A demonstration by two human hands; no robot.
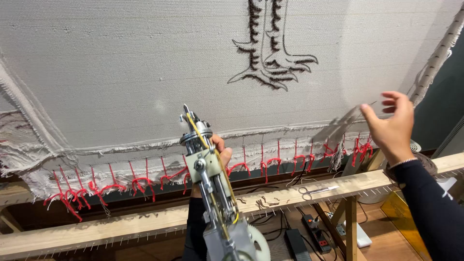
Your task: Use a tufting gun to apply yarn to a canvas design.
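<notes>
The tufting gun (215,193) stands at the bottom centre of the view, its needle tip pointing to 12 o'clock, near the stretched cloth (121,72). The left hand (220,154) grips it, fingers closed around the body. At 3 o'clock, the right hand (391,125) is open and empty before the cloth. Scissors (316,190) lie on the wooden frame beam (121,224) at 4 o'clock.
</notes>
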